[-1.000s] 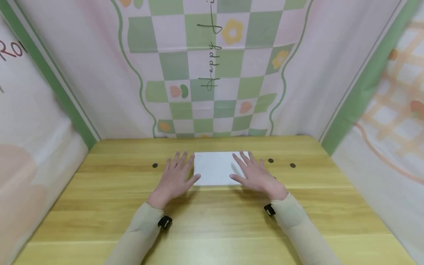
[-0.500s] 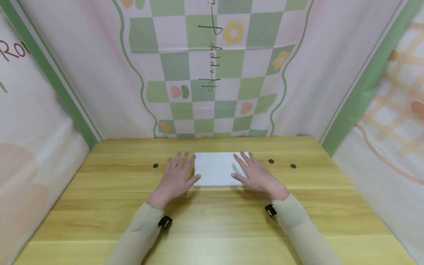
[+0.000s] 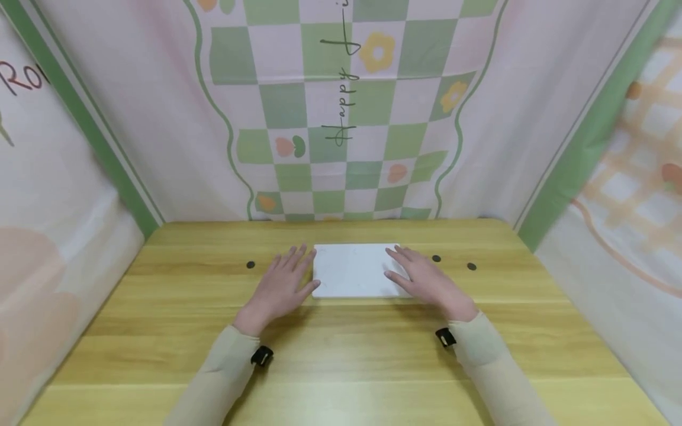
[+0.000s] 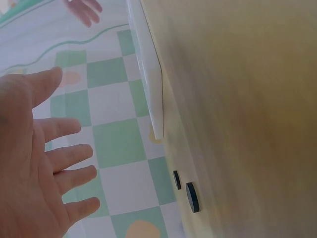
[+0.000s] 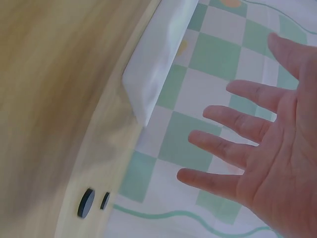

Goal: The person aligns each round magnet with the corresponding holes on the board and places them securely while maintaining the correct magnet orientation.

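A flat white rectangular slab (image 3: 351, 271) lies on the wooden table near its far edge. My left hand (image 3: 278, 290) hovers by its left end, fingers spread and straight. Over the slab's right end is my right hand (image 3: 426, 283), which covers that corner in the head view. Both wrist views show a gap between the slab and the hand: the left palm (image 4: 25, 158) and the right palm (image 5: 277, 163) hold nothing.
Small black discs lie on the table (image 3: 341, 361): one disc (image 3: 250, 264) left of the slab, two to its right, the outer disc (image 3: 471, 266) being farther out. A second left disc (image 4: 192, 197) shows in the left wrist view. A checkered cloth (image 3: 325, 106) hangs behind.
My right hand has shifted to the right, uncovering more of the slab's surface. The left hand has drawn back very slightly. The slab and discs stay in place.
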The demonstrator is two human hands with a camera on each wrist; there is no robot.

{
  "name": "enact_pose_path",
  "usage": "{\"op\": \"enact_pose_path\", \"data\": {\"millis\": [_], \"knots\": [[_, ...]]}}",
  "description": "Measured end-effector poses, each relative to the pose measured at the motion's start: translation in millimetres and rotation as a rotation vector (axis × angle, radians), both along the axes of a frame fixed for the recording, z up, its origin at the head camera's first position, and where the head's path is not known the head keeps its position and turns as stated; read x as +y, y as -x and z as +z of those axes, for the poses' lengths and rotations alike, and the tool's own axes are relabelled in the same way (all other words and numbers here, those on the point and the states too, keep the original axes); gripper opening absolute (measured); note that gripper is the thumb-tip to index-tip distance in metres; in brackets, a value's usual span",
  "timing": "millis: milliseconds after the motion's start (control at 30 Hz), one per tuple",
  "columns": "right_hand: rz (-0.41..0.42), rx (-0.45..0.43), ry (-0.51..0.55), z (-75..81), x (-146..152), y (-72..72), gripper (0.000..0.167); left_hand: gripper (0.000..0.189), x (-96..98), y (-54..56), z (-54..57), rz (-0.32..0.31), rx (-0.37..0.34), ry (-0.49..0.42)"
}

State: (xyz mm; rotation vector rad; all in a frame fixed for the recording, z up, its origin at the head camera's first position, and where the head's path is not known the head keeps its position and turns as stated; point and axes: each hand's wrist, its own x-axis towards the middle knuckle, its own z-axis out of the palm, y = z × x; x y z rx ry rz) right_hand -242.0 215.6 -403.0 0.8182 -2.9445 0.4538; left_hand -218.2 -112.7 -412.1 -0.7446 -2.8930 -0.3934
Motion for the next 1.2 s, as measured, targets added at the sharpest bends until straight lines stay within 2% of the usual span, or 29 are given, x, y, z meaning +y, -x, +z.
{"op": "enact_pose_path", "data": {"millis": [267,700,1200], "knots": [[-0.021,-0.030,0.011,0.4,15,-1.3,0.056,0.062,0.8,-2.8,2.0,-0.027,0.016,-0.007],[-0.026,-0.005,0.043,-2.1,35,-1.5,0.044,0.055,2.4,-3.0,-2.0,-0.071,0.035,0.001],[-0.068,-0.004,0.035,-3.2,58,-1.1,0.040,0.051,2.6,-2.8,-3.6,-0.111,-0.036,0.016]]}}
